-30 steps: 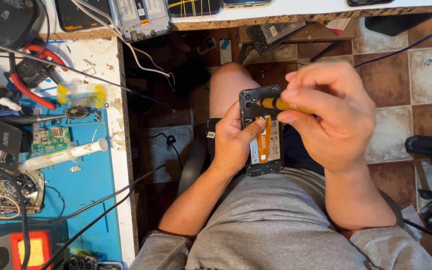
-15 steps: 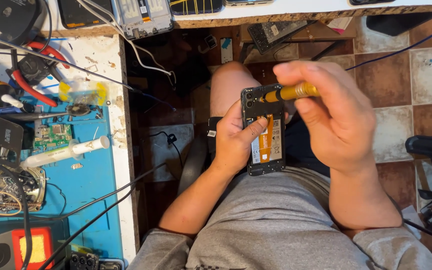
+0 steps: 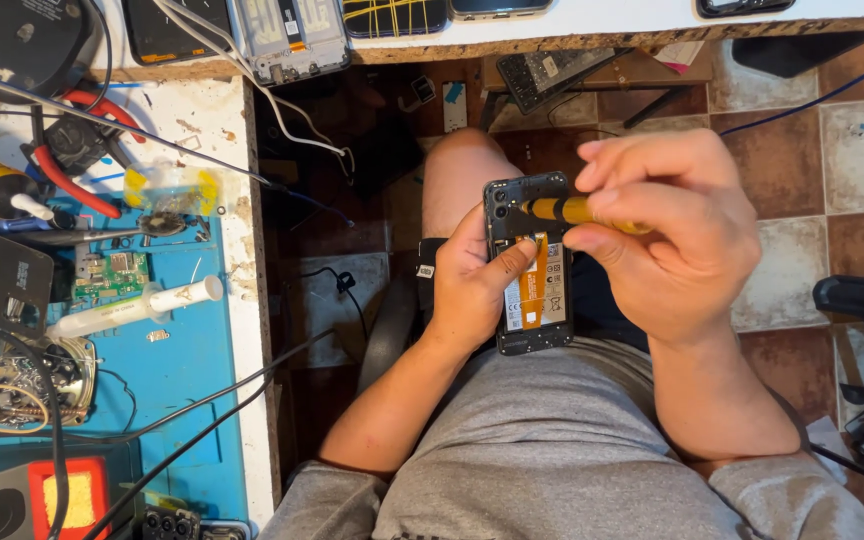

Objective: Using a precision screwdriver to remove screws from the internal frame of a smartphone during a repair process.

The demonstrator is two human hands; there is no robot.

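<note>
We hold the opened phone (image 3: 529,265) over the lap, back cover off, orange flex strip exposed. Left hand (image 3: 472,290) grips its left edge, thumb lying across the inside. Right hand (image 3: 667,230) has fingers pinched around a yellow-handled screwdriver (image 3: 562,210), its tip at the phone's upper left corner. Blue work mat (image 3: 167,370) lies well apart on the bench.

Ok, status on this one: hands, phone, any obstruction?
Left hand grips opened phone. Right hand holds yellow screwdriver, tip at phone's top. Nothing in the way.
</note>
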